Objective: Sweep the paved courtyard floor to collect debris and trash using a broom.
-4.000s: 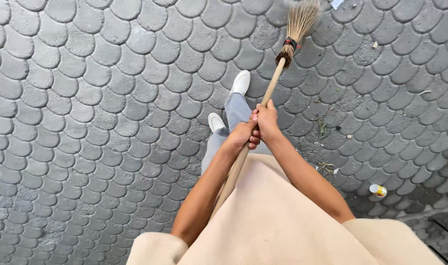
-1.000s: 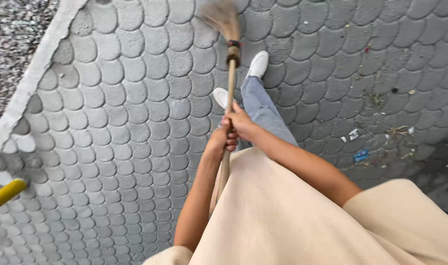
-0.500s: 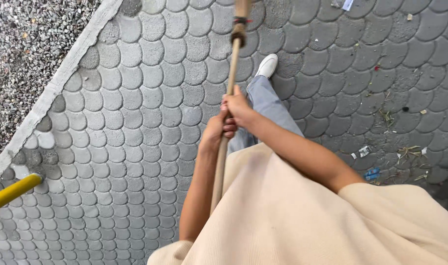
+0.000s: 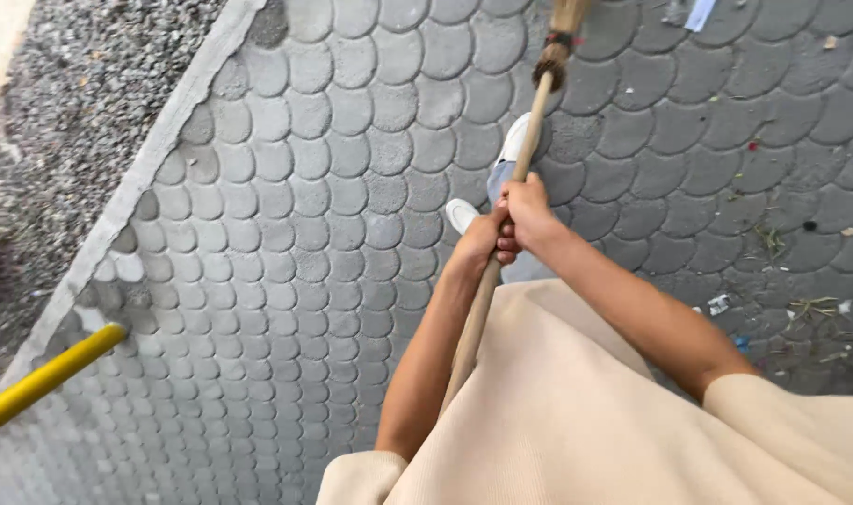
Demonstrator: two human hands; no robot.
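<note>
Broom handle (image 4: 501,243) in both hands, gravel strip (image 4: 52,140) far left; litter (image 4: 791,271) right

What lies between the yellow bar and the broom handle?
In the head view, only bare grey scale-shaped paving lies between the yellow bar and the broom handle.

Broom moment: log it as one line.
left hand: grips broom handle | right hand: grips it just above | broom head: mostly out of frame | ground: scalloped grey pavers | litter: right side
</note>
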